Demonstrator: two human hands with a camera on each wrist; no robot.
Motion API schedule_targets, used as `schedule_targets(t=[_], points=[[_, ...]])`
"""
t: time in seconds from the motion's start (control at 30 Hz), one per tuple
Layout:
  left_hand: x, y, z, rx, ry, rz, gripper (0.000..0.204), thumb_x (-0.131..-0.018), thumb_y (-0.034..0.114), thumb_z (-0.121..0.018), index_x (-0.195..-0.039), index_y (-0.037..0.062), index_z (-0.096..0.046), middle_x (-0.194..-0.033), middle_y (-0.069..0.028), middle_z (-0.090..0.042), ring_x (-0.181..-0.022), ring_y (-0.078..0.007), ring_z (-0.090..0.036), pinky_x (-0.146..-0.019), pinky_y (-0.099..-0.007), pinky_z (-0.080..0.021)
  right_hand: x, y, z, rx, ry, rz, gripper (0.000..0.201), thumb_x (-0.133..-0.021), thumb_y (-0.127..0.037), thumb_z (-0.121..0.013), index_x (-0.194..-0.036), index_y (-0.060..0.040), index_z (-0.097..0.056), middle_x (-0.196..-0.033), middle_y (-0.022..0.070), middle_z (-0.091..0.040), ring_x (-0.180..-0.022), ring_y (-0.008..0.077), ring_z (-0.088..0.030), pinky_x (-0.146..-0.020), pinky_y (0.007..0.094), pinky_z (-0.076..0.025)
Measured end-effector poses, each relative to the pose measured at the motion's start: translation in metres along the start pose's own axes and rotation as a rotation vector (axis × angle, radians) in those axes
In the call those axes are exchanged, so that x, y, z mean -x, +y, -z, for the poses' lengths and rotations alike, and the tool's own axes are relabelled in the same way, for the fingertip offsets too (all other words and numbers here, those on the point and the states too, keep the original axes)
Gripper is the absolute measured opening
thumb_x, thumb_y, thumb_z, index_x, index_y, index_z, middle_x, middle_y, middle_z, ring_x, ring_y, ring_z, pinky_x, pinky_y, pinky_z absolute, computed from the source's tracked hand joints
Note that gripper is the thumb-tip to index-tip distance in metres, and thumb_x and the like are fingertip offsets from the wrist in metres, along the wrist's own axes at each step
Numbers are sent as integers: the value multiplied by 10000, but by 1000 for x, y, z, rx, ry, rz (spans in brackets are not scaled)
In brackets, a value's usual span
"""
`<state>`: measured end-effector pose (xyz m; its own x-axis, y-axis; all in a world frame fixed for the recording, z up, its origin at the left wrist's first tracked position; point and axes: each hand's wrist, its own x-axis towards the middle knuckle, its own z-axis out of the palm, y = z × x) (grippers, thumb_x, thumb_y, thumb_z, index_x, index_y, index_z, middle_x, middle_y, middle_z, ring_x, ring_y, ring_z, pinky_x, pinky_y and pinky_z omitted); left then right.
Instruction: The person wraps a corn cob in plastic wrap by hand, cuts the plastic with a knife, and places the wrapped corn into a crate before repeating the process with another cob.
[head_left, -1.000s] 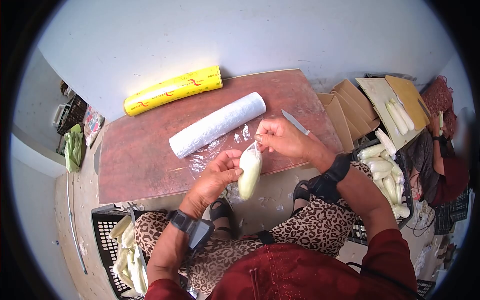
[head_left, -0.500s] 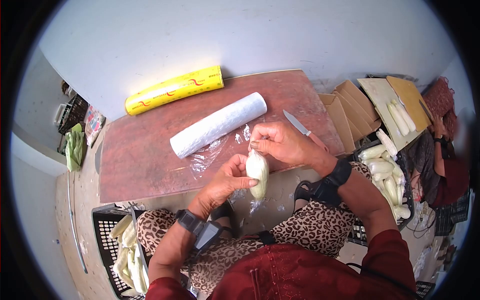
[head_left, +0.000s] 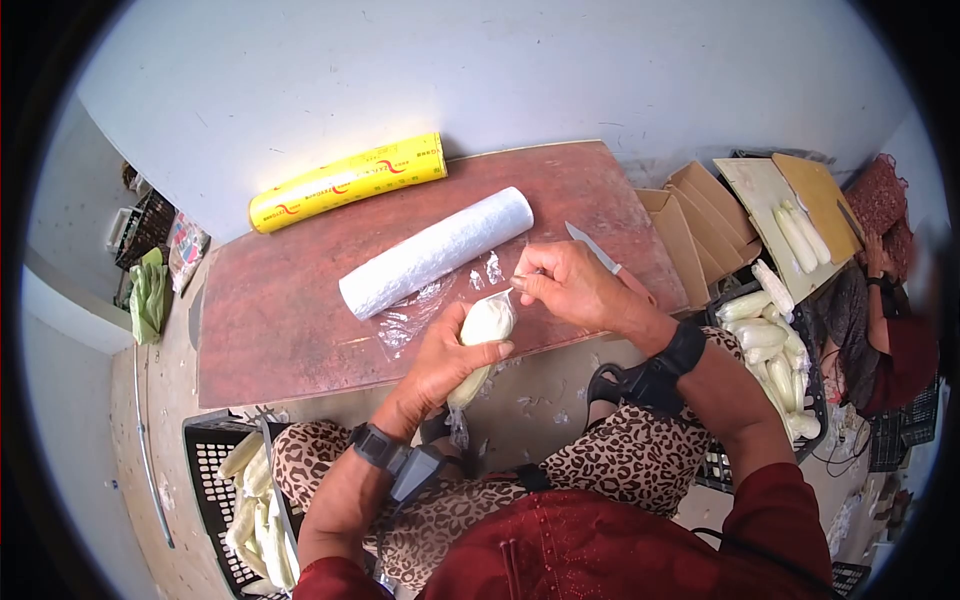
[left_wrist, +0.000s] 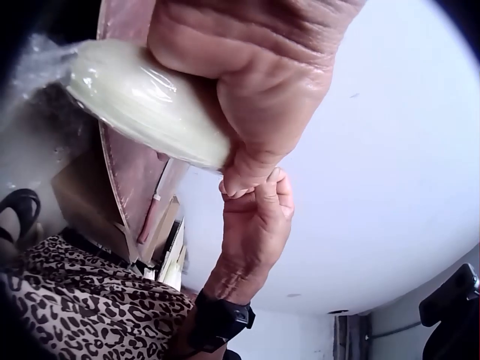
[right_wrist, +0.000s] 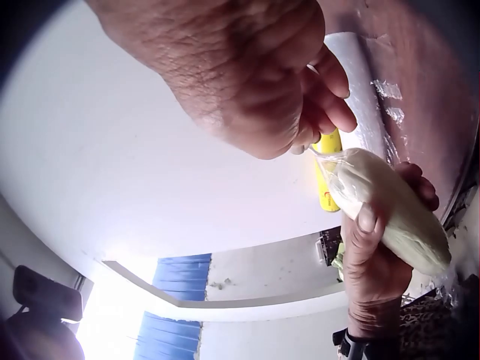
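Observation:
A pale green, elongated vegetable (head_left: 487, 322) in clear film is gripped by my left hand (head_left: 440, 362), thumb across its near side. Its upper end tilts right, toward my right hand (head_left: 575, 290), which pinches a stretched twist of film there. In the right wrist view the film pulls to a point from the vegetable (right_wrist: 390, 202) to the fingertips. Loose film hangs off the other end, as the left wrist view shows beside the vegetable (left_wrist: 150, 97). Behind the hands, a roll of clear film (head_left: 435, 252) lies on the red-brown table (head_left: 280, 310).
A yellow roll (head_left: 350, 182) lies at the table's back edge, a knife (head_left: 600, 255) at its right. Crates of pale vegetables stand left (head_left: 205, 470) and right (head_left: 822, 400). Cardboard (head_left: 700, 220) leans beside the table. Another person (head_left: 895, 340) sits at far right.
The vegetable first turned upright with its twisted end up, then tilted and shifted left with my left hand. My right hand has drawn slightly away to the right, stretching the film.

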<state>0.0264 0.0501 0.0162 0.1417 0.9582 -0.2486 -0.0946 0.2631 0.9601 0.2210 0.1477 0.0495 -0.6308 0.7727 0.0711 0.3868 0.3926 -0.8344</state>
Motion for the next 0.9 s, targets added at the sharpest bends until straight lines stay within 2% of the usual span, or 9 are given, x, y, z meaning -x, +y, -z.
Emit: schedule_targets(t=[0.13, 0.23, 0.37, 0.47, 0.53, 0.63, 0.73, 0.83, 0.9], points=[[-7, -9, 6, -195, 139, -159, 468, -735, 174, -829, -1065, 54, -521, -949, -22, -580, -856, -100, -551, -740, -250, -481, -2, -10, 3, -34, -22, -129, 170, -919, -121, -593, -791, -8, -589, -711, 41, -639, -692, 85, -639, -581, 250, -454], [-6, -11, 5, -288, 189, -195, 511, -715, 186, -841, -1091, 33, -531, -945, -39, -592, -866, -125, -571, -757, -270, -493, -6, -6, 4, -35, -37, -151, 193, -928, -136, -593, -783, -9, -581, -724, 43, -640, -694, 88, -641, -586, 250, -458], [-9, -19, 8, -473, 220, -342, 562, -700, 182, -838, -1145, 10, -540, -940, -82, -602, -876, -190, -597, -793, -318, -503, -9, 11, 5, -204, -65, -150, 202, -950, -162, -581, -811, -15, -583, -807, 58, -655, -715, 105, -652, -609, 254, -484], [-9, -22, 9, -547, 206, -390, 574, -697, 178, -833, -1161, 5, -543, -976, -105, -596, -910, -225, -597, -826, -337, -498, -11, 6, 5, -233, -82, -236, 184, -970, -171, -552, -881, -12, -577, -877, 88, -661, -741, 139, -671, -621, 255, -506], [-7, -19, 9, -614, 181, -409, 552, -700, 168, -827, -1148, 8, -547, -1008, -108, -588, -933, -240, -591, -839, -339, -494, -11, -2, 6, -371, -80, -321, 185, -981, -176, -530, -926, -3, -564, -893, 106, -660, -755, 156, -679, -616, 251, -509], [-8, -20, 10, -549, 93, -326, 573, -722, 176, -820, -1174, 5, -513, -1040, -91, -572, -974, -210, -571, -847, -319, -485, -11, -2, 4, -485, -92, -378, 202, -995, -186, -502, -973, 10, -546, -909, 131, -659, -758, 173, -684, -607, 245, -508], [-3, -9, 3, -355, 54, -125, 652, -729, 143, -834, -1248, 28, -457, -1067, -45, -553, -1013, -140, -523, -900, -282, -433, -11, -3, 3, -494, -97, -382, 215, -1001, -193, -489, -984, 15, -539, -922, 140, -658, -741, 175, -681, -597, 239, -505], [-2, -15, 2, -171, -22, -146, 616, -801, 260, -784, -1239, 16, -426, -1069, -74, -566, -1002, -129, -535, -881, -284, -448, -10, -2, 4, -471, -105, -364, 215, -1002, -195, -488, -978, 13, -538, -909, 133, -656, -728, 167, -674, -588, 232, -503], [-2, -17, 3, 96, -93, -95, 519, -855, 278, -733, -1215, 27, -455, -1080, -74, -578, -986, -127, -546, -885, -287, -449, -10, -2, 5, -440, -115, -347, 210, -1001, -194, -489, -973, 9, -538, -889, 122, -653, -730, 160, -670, -583, 227, -502]])
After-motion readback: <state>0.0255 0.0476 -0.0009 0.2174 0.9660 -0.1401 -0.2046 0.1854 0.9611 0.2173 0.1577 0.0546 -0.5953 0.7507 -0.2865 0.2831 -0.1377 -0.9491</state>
